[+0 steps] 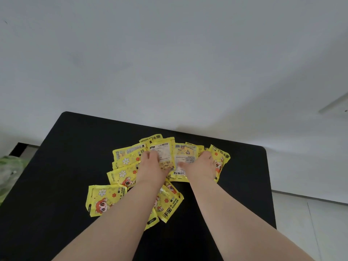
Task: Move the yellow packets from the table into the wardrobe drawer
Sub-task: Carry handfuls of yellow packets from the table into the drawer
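Several yellow hand-warmer packets (105, 199) lie fanned out and overlapping on the black table (56, 157). My left hand (150, 164) is on the pile's middle, its fingers curled at the left edge of a back-side-up packet (163, 153). My right hand (199, 166) spans another back-side-up packet (185, 157), with the thumb on its face and the fingers curled round its right edge. More packets lie partly hidden under both forearms. No wardrobe or drawer is in view.
The table stands against a white wall (169, 63). Something green and blurred (9, 170) sits beyond the table's left edge. Pale floor tiles (310, 223) show to the right of the table.
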